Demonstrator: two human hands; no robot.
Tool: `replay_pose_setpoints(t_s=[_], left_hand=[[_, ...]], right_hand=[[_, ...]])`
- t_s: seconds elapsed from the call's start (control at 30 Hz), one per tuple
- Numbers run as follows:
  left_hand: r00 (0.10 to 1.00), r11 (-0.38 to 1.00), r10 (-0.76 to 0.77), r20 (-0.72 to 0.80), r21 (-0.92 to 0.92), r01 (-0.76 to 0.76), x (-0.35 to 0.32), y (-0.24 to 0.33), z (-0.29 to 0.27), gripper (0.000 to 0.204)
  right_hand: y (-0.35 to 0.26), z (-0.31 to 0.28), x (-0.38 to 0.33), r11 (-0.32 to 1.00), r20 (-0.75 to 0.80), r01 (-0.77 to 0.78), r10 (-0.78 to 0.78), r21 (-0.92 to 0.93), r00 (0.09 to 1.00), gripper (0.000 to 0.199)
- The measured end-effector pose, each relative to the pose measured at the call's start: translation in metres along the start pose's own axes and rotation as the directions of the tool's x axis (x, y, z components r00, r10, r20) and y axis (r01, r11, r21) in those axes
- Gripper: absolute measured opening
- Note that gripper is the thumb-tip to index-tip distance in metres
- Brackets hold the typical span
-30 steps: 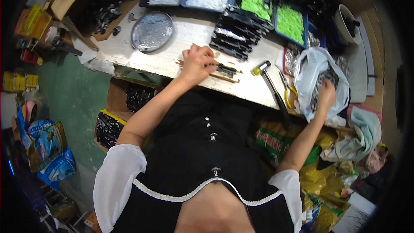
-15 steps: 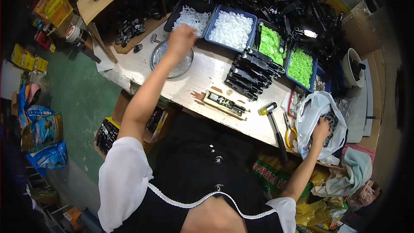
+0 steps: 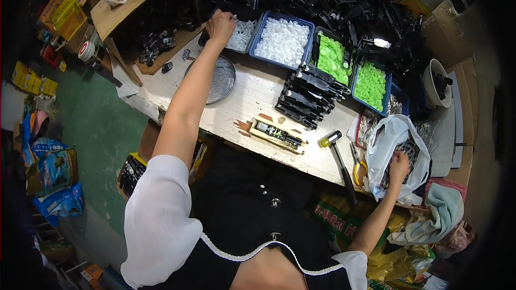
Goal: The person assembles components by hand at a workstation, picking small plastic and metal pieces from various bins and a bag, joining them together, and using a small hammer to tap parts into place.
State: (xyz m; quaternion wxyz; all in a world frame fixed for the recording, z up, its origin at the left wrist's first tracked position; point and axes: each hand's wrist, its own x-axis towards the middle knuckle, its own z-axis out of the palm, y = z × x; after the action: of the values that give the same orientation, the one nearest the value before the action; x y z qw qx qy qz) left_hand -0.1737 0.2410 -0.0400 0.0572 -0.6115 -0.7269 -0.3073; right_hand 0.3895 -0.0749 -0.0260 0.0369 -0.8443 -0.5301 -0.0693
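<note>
My left hand reaches over the left end of a dark tray of small pale plastic parts, its fingers curled together; what they hold, if anything, is hidden. At the opening of a white plastic bag is my right hand, fingers bent against the small dark grey parts inside. I cannot make out a piece in them. On the bench before me lies a pale fixture with a black assembly set in it. A round metal dish sits below my left forearm.
Blue trays hold white caps and green parts. Black assemblies stand in a row, with a large heap behind. A yellow-faced hammer and yellow-handled pliers lie beside the bag. An open cardboard box stands left.
My left hand has moved up and left, from the tray's near edge to its left end. My right hand stays at the bag, shifted slightly.
</note>
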Motion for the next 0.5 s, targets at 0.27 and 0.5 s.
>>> replay_pose_setpoints(t_s=[0.27,0.5], left_hand=[[0.985,0.521,-0.039,0.167,-0.838,0.163,0.001,-0.017,-0.054,0.015],[0.92,0.858,0.122,0.371,-0.506,0.09,-0.089,-0.043,-0.114,0.01]], right_hand=[[-0.009,0.004,-0.004,0.991,0.009,0.094,-0.094,-0.098,0.996,0.018],[0.004,-0.006,-0.012,0.935,0.049,0.034,-0.055,0.353,0.997,0.024]])
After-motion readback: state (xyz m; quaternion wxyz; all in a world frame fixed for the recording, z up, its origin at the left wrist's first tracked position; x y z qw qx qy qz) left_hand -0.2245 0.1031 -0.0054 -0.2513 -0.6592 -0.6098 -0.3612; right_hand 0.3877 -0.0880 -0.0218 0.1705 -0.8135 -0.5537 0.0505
